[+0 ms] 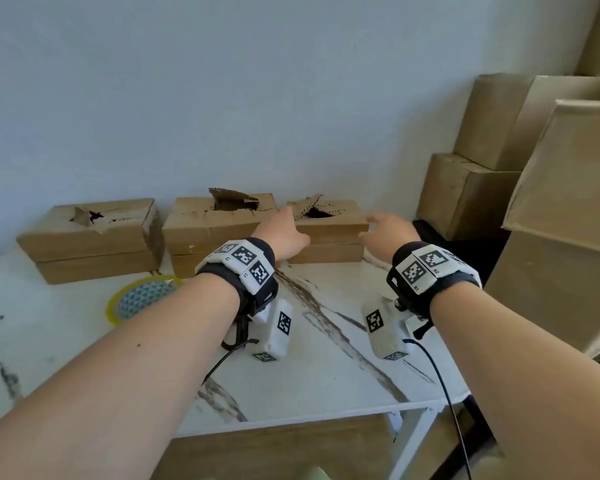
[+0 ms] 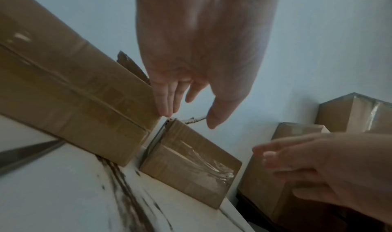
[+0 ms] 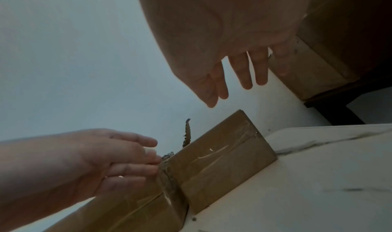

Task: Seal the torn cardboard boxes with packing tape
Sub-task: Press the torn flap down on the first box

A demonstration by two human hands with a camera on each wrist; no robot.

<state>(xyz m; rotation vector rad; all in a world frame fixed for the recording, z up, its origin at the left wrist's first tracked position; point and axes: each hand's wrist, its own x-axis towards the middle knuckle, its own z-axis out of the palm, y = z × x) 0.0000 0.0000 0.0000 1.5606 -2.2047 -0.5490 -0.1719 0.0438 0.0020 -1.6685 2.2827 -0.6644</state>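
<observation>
Three torn cardboard boxes in a row along the far edge of the worktop (image 1: 326,375), against the wall. Left box (image 1: 90,237) near the far left corner, top ripped open in a jagged hole. Middle box (image 1: 219,230) just beside it, a torn flap standing up from the top. Right box (image 1: 329,233) close beside the middle one with a narrow gap between, a ragged hole in the top and clear tape wrinkled across the front face.

Left hand (image 1: 284,237) stretched forward over the gap between middle and right boxes, fingers (image 2: 167,98) straight and together, thumb apart, tips at the top corner of the middle box; contact not certain. Nothing held.

Right hand (image 1: 388,233) reaching toward the right end of the right box, fingers (image 3: 246,71) spread and relaxed, clear of the cardboard. Nothing held.

Roll of tape (image 1: 142,299) with a yellow rim lying flat on the worktop toward the left side, in front of the left and middle boxes, well apart from both hands.

Stacked cardboard boxes (image 1: 492,161) beyond the right edge of the worktop.
</observation>
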